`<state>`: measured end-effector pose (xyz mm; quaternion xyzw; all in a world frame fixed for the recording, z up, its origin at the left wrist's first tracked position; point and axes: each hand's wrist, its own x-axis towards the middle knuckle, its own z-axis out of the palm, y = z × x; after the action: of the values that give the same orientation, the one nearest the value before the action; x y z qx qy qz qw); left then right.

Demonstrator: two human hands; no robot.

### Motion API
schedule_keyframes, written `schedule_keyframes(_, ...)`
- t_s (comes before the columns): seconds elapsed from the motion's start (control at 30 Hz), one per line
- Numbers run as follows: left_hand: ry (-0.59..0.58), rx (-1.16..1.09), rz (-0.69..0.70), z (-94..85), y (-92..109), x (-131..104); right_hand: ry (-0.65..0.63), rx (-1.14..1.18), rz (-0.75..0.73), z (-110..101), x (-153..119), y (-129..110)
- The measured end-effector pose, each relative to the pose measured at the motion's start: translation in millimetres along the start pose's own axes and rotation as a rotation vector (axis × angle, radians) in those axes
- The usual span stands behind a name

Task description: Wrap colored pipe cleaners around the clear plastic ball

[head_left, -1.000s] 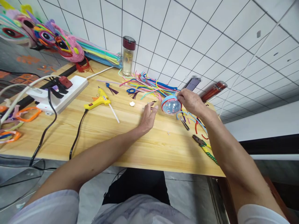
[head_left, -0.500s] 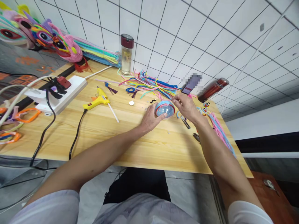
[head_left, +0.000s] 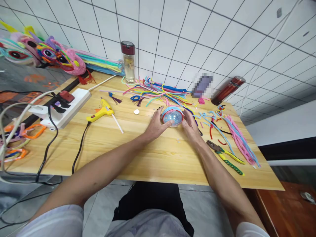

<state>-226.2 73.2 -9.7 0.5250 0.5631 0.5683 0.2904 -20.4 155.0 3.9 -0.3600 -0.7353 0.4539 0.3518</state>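
A clear round dome (head_left: 173,117) with light blue and red pipe cleaner around its rim is in front of me. My left hand (head_left: 157,124) holds its left side, with the thumb across the front. My right hand (head_left: 191,126) is at the dome's right side, its fingers bent around the edge; whether it grips the dome is hard to tell. Behind the dome lies a loose pile of coloured pipe cleaners (head_left: 160,90). Pliers with green and yellow handles (head_left: 225,157) lie right of my right forearm.
A yellow glue gun (head_left: 101,111) and white power strip (head_left: 70,107) with cables are at the left. A glass bottle (head_left: 129,64), a blurred phone (head_left: 202,86) and a red flask (head_left: 229,90) stand along the wall. Pink and blue stems (head_left: 240,140) lie at the right.
My right hand has come down from behind the dome to its right side. More of the pliers and cut stems shows at the right. My left hand stays on the dome.
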Motion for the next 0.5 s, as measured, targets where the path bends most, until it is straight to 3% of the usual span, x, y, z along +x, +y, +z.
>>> schedule_keyframes(0.1,-0.050,-0.008,0.034,-0.3,1.2,0.3,-0.031,0.023,-0.001,7.8,-0.6,-2.8)
schedule_keyframes(0.27,-0.034,0.082,0.108,-0.6,2.1,-3.4,0.006,0.072,-0.011,11.8,-8.5,-1.7)
schedule_keyframes(0.5,-0.073,0.105,0.021,-3.2,6.3,-7.6,-0.010,0.090,0.012,8.9,-14.8,3.0)
